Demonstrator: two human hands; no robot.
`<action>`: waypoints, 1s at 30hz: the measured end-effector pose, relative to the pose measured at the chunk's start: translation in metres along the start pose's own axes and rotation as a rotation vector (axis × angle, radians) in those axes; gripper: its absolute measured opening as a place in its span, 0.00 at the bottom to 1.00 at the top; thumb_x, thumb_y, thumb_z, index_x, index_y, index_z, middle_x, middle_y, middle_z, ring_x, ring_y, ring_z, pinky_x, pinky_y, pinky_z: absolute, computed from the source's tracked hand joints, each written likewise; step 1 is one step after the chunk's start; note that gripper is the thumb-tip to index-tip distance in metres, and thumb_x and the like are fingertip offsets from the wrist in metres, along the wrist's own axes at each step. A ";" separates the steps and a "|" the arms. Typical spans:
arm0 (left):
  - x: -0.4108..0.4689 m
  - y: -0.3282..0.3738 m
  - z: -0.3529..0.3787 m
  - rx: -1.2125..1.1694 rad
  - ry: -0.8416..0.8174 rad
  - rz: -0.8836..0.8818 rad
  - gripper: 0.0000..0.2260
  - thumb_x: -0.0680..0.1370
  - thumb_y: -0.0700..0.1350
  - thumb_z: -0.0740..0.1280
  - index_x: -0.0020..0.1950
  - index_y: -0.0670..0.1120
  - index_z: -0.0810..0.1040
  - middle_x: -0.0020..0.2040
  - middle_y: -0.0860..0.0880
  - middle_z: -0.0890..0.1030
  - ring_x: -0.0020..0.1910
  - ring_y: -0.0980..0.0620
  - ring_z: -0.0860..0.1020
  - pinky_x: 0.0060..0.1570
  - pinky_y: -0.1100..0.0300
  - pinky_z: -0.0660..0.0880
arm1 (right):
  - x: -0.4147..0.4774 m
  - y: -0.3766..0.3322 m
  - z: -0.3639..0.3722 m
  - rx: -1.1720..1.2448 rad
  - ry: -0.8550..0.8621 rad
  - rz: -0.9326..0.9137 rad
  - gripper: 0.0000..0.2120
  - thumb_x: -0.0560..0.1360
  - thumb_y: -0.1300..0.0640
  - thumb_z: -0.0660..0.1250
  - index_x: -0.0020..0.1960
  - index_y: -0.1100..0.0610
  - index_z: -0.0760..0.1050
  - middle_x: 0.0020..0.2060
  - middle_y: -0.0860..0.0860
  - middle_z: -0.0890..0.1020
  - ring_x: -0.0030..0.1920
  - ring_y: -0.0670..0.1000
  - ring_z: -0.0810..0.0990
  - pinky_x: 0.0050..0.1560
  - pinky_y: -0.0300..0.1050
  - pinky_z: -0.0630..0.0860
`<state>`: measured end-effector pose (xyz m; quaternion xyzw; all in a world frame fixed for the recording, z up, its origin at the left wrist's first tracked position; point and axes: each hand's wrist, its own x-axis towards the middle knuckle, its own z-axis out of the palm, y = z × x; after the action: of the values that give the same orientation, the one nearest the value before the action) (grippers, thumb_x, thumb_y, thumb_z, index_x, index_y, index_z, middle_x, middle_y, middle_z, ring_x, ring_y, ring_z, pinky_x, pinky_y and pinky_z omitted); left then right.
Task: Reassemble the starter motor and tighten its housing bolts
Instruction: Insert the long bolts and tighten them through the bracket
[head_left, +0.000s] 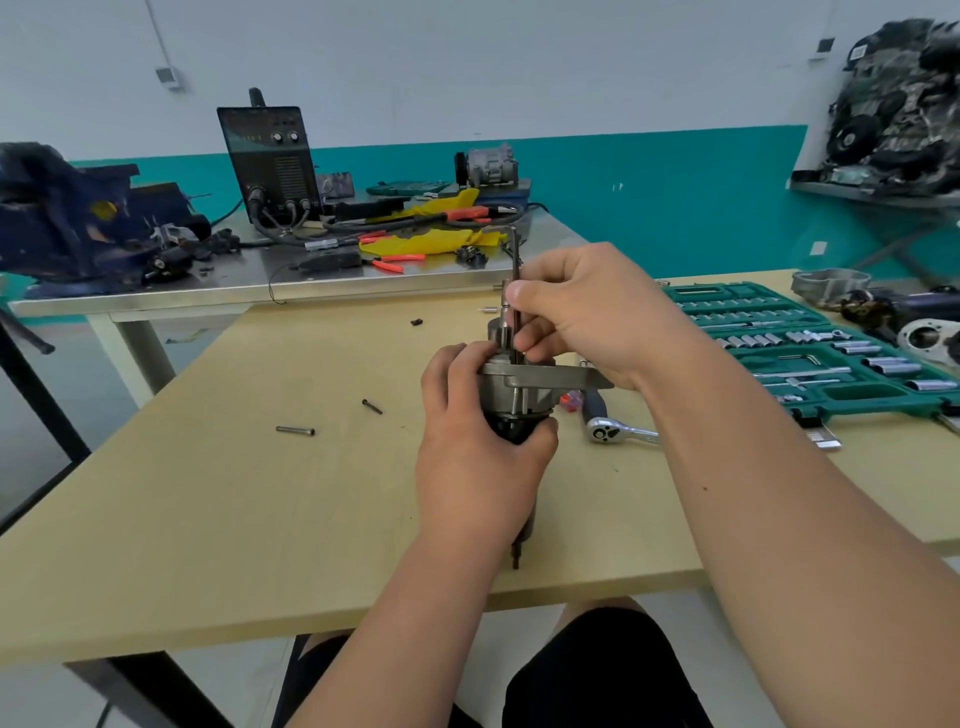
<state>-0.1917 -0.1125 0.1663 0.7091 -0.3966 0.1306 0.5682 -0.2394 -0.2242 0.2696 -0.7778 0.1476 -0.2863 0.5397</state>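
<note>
The starter motor (524, 389) stands upright on the wooden table (260, 493), its grey flanged housing on top and its black body below. My left hand (478, 457) grips the body and the housing's left side. An L-shaped hex key (514, 249) stands vertically over the housing, its bent end up. My right hand (587, 312) pinches the key's shaft between thumb and fingers just above the flange. Two loose bolts lie on the table to the left, a long bolt (295, 430) and a shorter bolt (372, 406).
A ratchet wrench (613, 428) lies right of the motor. An open green socket set (810, 348) fills the table's right side, with other motor parts (883, 312) behind it. A metal bench (291, 275) behind holds a vise, a welder, pliers and yellow cloth.
</note>
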 end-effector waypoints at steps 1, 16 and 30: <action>0.000 0.001 0.000 0.000 0.000 -0.001 0.31 0.64 0.49 0.75 0.62 0.62 0.63 0.64 0.64 0.63 0.50 0.78 0.67 0.39 0.83 0.65 | 0.000 0.002 0.001 -0.002 0.032 0.000 0.04 0.77 0.60 0.67 0.44 0.59 0.78 0.29 0.51 0.81 0.28 0.47 0.81 0.29 0.39 0.76; -0.001 -0.002 -0.002 -0.018 0.013 -0.021 0.31 0.65 0.49 0.75 0.62 0.61 0.63 0.65 0.61 0.63 0.50 0.78 0.67 0.40 0.85 0.63 | 0.000 0.002 0.005 -0.113 -0.017 -0.058 0.05 0.75 0.56 0.68 0.41 0.52 0.76 0.29 0.47 0.81 0.28 0.46 0.79 0.27 0.39 0.72; -0.002 -0.003 -0.003 -0.014 0.033 -0.020 0.32 0.65 0.48 0.75 0.63 0.59 0.63 0.65 0.60 0.63 0.50 0.78 0.67 0.40 0.84 0.64 | -0.002 0.007 0.011 -0.340 0.150 -0.123 0.13 0.71 0.48 0.71 0.33 0.53 0.73 0.21 0.45 0.76 0.21 0.40 0.71 0.26 0.37 0.70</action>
<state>-0.1900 -0.1090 0.1636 0.7067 -0.3808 0.1336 0.5811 -0.2339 -0.2174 0.2598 -0.8418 0.1856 -0.3468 0.3697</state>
